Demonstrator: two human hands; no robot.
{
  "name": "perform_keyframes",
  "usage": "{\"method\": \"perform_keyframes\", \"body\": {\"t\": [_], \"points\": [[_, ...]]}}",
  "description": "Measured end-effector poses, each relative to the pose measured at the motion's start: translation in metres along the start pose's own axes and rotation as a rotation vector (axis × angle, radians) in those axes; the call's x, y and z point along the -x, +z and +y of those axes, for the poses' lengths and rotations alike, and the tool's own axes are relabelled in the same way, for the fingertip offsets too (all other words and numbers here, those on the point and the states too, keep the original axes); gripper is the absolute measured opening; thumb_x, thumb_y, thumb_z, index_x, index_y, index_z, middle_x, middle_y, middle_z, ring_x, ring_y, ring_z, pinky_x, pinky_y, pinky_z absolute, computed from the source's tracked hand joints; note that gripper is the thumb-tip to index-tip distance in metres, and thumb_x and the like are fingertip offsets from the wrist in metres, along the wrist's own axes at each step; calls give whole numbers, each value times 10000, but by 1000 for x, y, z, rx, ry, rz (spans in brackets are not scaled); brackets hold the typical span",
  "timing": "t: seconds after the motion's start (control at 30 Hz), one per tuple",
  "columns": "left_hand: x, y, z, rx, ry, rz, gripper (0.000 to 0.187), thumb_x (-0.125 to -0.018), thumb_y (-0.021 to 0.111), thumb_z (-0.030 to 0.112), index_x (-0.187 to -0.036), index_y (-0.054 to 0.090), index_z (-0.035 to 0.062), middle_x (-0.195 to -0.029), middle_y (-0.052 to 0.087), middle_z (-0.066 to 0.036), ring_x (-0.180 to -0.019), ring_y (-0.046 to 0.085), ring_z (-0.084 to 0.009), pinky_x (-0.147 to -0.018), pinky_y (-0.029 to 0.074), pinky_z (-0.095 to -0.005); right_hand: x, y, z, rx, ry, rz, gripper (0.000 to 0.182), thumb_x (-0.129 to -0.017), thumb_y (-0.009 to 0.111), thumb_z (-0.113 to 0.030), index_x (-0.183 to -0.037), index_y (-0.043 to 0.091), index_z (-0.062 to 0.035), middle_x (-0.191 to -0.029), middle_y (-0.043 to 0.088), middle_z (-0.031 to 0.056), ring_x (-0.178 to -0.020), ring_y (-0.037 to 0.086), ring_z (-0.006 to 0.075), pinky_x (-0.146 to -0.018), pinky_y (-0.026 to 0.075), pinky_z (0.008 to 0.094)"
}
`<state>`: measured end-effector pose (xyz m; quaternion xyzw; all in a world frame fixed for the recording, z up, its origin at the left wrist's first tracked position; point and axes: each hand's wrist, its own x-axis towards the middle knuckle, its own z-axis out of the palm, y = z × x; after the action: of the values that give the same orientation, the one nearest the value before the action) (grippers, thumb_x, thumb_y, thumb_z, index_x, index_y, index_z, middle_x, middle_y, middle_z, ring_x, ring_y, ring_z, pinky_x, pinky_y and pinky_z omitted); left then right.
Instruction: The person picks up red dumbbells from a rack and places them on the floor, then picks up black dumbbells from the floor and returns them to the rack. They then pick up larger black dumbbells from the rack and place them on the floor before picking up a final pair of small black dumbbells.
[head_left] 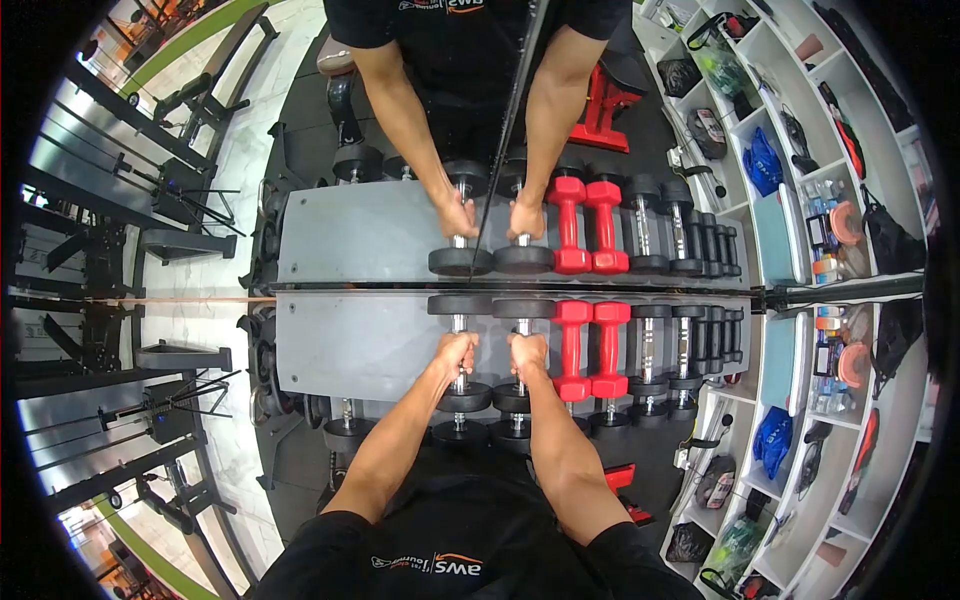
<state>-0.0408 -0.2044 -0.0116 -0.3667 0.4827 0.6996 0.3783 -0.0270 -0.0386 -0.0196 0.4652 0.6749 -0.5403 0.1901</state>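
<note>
A wide mirror (690, 150) stands beyond the red dumbbells (590, 350), which serve as the reference here, and white storage shelves (735, 435) sit well to their right. The grey shelf (340, 345) runs under the red dumbbells and stretches far to their left.

Both forearms come in from the near side, left of the red dumbbells, each one in line with a chrome-handled black dumbbell. The right dumbbell (524, 326) is just beside the red dumbbells on their left; the left dumbbell (459, 324) is one place farther left. Both have their long axes running from the person toward the mirror, roughly parallel to the red dumbbells, the right one slightly slanted. Their round heads lie so close together that I cannot tell if they touch. Nor is it clear whether they rest fully on the shelf or are partly lifted.

The right hand (527, 352) is the nearer one to the red dumbbells and is clenched around the handle of the right dumbbell. The left hand (457, 352), farther left of the red dumbbells, grips the left dumbbell likewise, its fingers (468, 357) curled round the chrome between the two heads
</note>
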Motion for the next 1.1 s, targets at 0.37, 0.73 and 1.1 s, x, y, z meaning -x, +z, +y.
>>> {"method": "perform_keyframes", "body": {"t": [0.37,0.73,1.1], "points": [[0,-2,-5,8,3,3,205,-786,634,88,-645,487,100,-492,409,-1,-350,364,-122,-350,303,-321,-4,0,3,5,-17,17,219,-786,631,-101,-612,529,-16,-470,458,58,-332,430,178,-317,347,362],[5,6,-7,-20,56,110,205,-805,618,91,-633,506,79,-478,410,-18,-341,368,-139,-338,308,-335,15,-5,-15,116,-6,18,207,-793,635,-114,-630,559,-12,-482,488,69,-348,463,183,-332,376,370],[-9,14,-13,-204,114,452,189,-784,587,107,-686,597,-54,-570,566,-129,-413,517,-217,-352,406,-386,-6,1,5,4,-20,-12,218,-778,632,-110,-612,531,-13,-485,472,69,-348,438,180,-340,358,368]]}}
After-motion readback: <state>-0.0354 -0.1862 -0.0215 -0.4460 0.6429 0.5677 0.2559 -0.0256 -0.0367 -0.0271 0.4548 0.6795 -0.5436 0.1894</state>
